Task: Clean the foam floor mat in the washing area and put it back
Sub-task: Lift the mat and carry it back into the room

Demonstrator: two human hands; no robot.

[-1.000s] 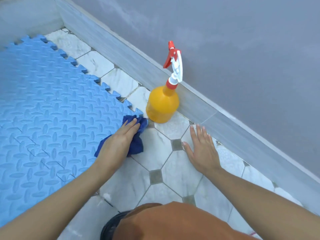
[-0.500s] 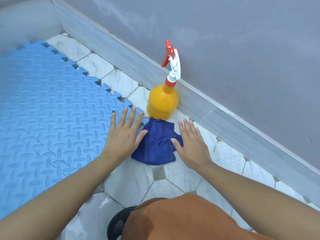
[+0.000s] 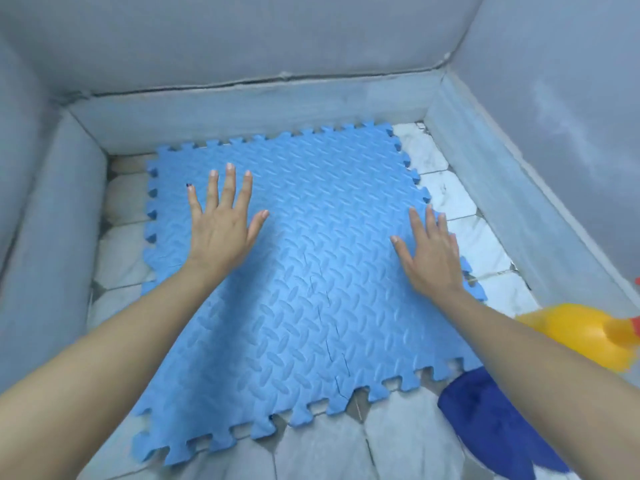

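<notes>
Item: blue foam floor mat, lying flat on the tiled floor, toward its far left corner. Our left hand and right hand press on it, fingers spread straight, gripping nothing. We judge it light, soft, bendable; best lifted by its toothed edges. Beside: yellow spray bottle, dark blue cloth.

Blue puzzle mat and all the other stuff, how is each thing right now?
Foam mat: lying flat on the tiled floor, both hands on it.
Left hand: open, fingers spread, flat on the mat.
Right hand: open, flat on the mat near its right edge.
Cloth: crumpled on the floor by the mat's near right corner, nobody holding it.
Spray bottle: blurry at the right edge, nobody holding it.
</notes>
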